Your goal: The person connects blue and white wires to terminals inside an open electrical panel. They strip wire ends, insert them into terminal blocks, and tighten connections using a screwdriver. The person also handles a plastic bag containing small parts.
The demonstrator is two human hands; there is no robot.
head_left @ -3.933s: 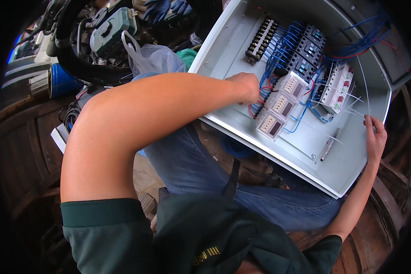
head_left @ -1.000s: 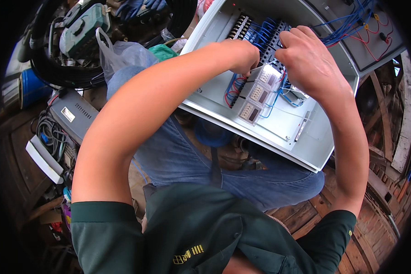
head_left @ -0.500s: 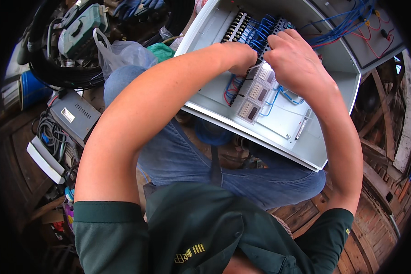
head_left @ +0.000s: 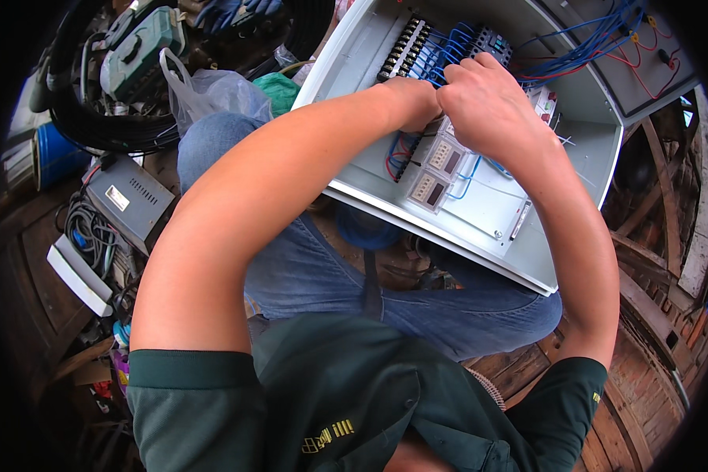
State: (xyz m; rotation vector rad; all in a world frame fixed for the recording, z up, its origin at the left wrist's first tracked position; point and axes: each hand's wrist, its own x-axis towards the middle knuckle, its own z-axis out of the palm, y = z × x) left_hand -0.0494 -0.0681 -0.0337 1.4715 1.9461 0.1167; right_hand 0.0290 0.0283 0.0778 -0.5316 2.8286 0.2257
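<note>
A grey metal electrical cabinet (head_left: pixel 480 212) lies open across my lap. Inside it are a black terminal strip (head_left: pixel 402 49), white display modules (head_left: pixel 440 161) and bundles of blue wires (head_left: pixel 448 49). My left hand (head_left: pixel 411 102) and my right hand (head_left: pixel 488 98) meet knuckle to knuckle over the modules in the middle of the cabinet, fingers curled down among the wires. What the fingers hold is hidden under the hands. A screwdriver (head_left: pixel 521 220) lies loose on the cabinet floor to the lower right of my hands.
The cabinet door (head_left: pixel 645 55) stands open at the upper right with blue and red wires on it. To my left are a grey device box (head_left: pixel 126 200), coiled black cable (head_left: pixel 94 130), a clear plastic bag (head_left: pixel 212 90) and a green case (head_left: pixel 138 47). Wooden boards lie underfoot.
My right hand left the cabinet's right edge and came in beside my left hand over the modules. Since one second ago both hands have stayed there with small shifts; the view moved slightly.
</note>
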